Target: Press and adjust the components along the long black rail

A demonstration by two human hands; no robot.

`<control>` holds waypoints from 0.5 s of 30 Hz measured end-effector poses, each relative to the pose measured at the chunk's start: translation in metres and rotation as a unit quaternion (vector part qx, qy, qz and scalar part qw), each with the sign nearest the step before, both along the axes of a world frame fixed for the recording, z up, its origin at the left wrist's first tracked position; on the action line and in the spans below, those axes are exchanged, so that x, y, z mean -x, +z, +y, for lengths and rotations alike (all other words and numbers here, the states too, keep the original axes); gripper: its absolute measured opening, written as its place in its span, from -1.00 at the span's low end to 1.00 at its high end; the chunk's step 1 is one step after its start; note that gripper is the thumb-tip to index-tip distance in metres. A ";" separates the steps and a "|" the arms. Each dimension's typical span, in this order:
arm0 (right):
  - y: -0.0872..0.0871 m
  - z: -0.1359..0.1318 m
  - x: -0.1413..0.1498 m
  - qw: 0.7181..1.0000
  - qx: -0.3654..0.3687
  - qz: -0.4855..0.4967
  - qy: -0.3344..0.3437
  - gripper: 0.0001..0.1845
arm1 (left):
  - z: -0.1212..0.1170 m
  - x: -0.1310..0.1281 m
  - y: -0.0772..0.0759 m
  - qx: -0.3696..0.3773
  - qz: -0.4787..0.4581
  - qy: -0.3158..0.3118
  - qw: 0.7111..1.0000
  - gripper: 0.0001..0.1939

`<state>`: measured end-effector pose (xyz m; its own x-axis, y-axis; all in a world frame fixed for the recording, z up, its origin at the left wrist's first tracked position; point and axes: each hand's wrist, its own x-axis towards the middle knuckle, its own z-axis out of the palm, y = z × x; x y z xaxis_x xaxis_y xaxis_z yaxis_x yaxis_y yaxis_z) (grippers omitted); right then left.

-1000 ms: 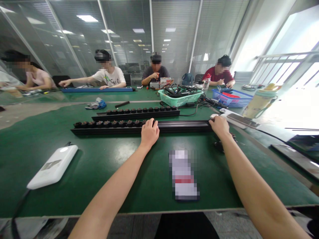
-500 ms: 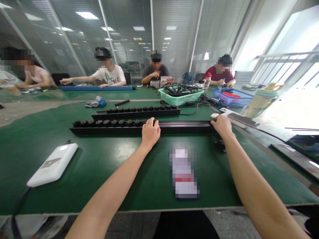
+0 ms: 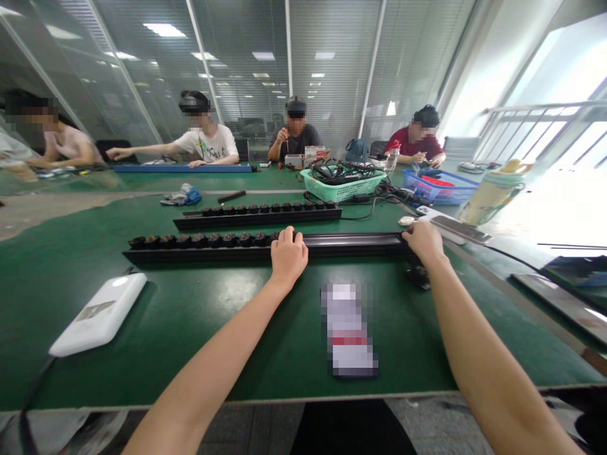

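A long black rail lies across the green table, its left half filled with several dark round sockets. My left hand is closed over the rail near its middle, fingers curled on the last socket. My right hand grips the rail's right end. A second black rail full of sockets lies just behind it.
A white power bank lies at the left, a blurred phone in front of me. A green basket of cables, a blue basket, a bottle and a white power strip stand right. Several people sit across.
The front rail has slid a little to the left and toward me, with both hands staying on it.
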<state>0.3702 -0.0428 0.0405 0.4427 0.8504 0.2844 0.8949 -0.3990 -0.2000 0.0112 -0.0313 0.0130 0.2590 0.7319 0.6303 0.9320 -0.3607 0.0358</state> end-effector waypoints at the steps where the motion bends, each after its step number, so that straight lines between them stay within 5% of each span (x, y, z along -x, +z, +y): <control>1: 0.000 0.000 0.000 1.000 0.009 -0.009 -0.010 -0.69 | -0.001 -0.001 0.001 -0.001 0.000 0.003 1.000 -0.71; 15: -0.003 0.002 -0.007 0.999 0.011 -0.026 -0.030 -0.70 | -0.005 -0.002 0.007 0.000 0.053 0.022 0.998 -0.72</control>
